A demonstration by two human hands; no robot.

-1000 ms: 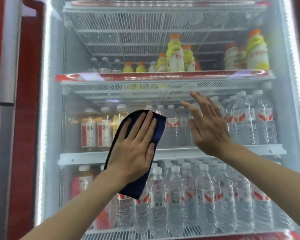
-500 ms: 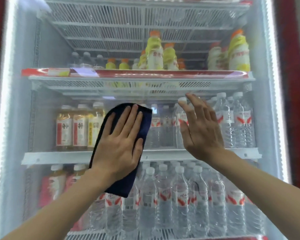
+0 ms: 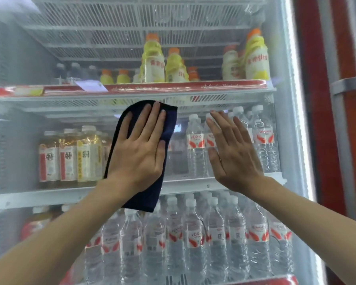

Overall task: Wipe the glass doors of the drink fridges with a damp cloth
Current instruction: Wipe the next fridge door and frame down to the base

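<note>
A glass door (image 3: 19, 153) fronts the drink fridge and fills most of the head view. My left hand (image 3: 140, 149) lies flat, fingers spread, pressing a dark blue cloth (image 3: 146, 196) against the glass in front of the middle shelf. The cloth's top edge reaches the underside of the red-trimmed upper shelf (image 3: 173, 87), and its lower end hangs below my wrist. My right hand (image 3: 232, 153) is flat on the glass just to the right of the cloth, with open fingers and nothing in it.
Behind the glass stand yellow drink bottles (image 3: 153, 62) on the upper shelf, tea bottles (image 3: 68, 157) at middle left, and several water bottles (image 3: 195, 239) below. A lit strip and the red door frame (image 3: 314, 120) border the right side.
My left hand has slid the cloth upward on the glass, close under the upper shelf. The right hand rose with it. The view has panned right, so the red frame now shows.
</note>
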